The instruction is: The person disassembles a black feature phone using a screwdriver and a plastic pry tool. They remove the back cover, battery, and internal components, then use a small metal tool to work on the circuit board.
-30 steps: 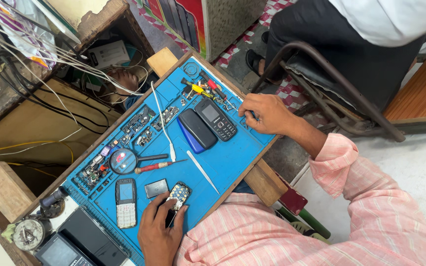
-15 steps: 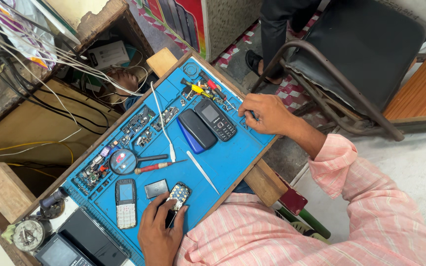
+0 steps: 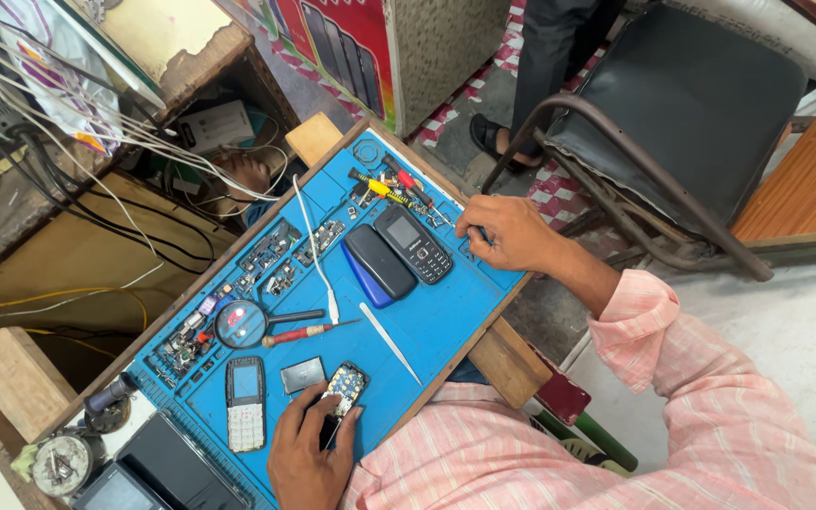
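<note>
Your left hand (image 3: pixel 309 453) has a clenched grip on an opened phone (image 3: pixel 344 389) at the near edge of the blue mat (image 3: pixel 446 321). Your right hand (image 3: pixel 512 231) rests at the mat's far right corner, fingers curled; whether its grip grasps anything, you cannot tell. A battery (image 3: pixel 302 375) lies just beside the opened phone.

The blue work mat (image 3: pixel 446 321) looks like matt, moulded rubber, framed by the table (image 3: pixel 507 364) of bare, rough wood. On the mat, the black phone (image 3: pixel 413 244) near its far end has a glossy plastic screen, the tweezers (image 3: pixel 389 342) beside it gleam as smooth metal, and the screwdriver (image 3: pixel 309 331) pairs a shiny red plastic handle with a metal shaft. Past the mat's far edge stands a chair (image 3: pixel 691 94) of matt black leatherlike padding on worn metal tubing.
</note>
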